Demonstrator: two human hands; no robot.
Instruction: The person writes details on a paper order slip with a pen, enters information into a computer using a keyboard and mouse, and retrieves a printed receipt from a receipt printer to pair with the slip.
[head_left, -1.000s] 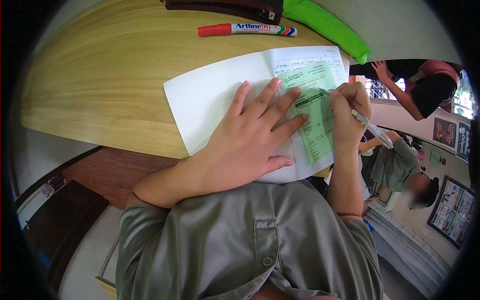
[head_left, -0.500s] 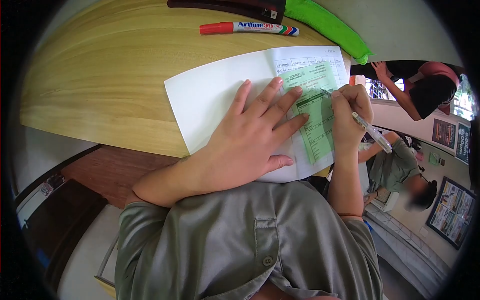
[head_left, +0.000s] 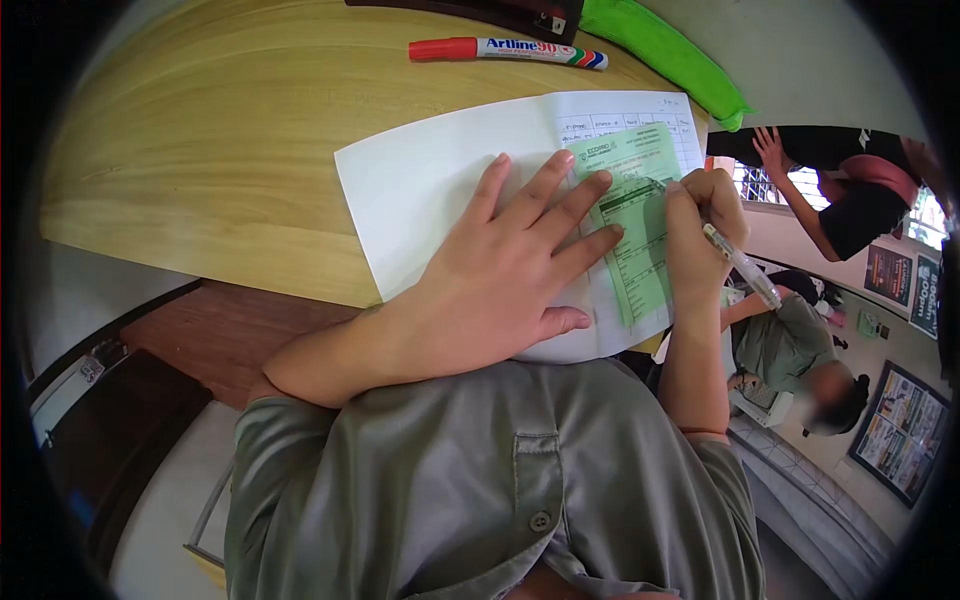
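On the wooden table lies an open notebook point(head_left: 400, 190), its left page blank white and its right page ruled with handwriting. A green printed form point(head_left: 640, 245) rests on the right page. My left hand point(head_left: 510, 260) lies flat with fingers spread over the notebook, its fingertips on the left edge of the form. My right hand point(head_left: 703, 230) grips a clear-barrelled pen point(head_left: 742, 265), its tip at the upper part of the form. The pen's middle is hidden by my fingers.
Beyond the notebook lie a red-capped Artline marker point(head_left: 508, 52), a bright green pouch-like item point(head_left: 665, 55) and a dark item point(head_left: 480, 12). At the right are a person in a grey-green shirt point(head_left: 785, 345) and another person's raised arm point(head_left: 800, 195). The wooden table point(head_left: 220, 150) extends left.
The pen tip has shifted slightly along the form's upper lines. The view has moved a little, so the table items appear slightly further right. My left hand keeps its flat pose.
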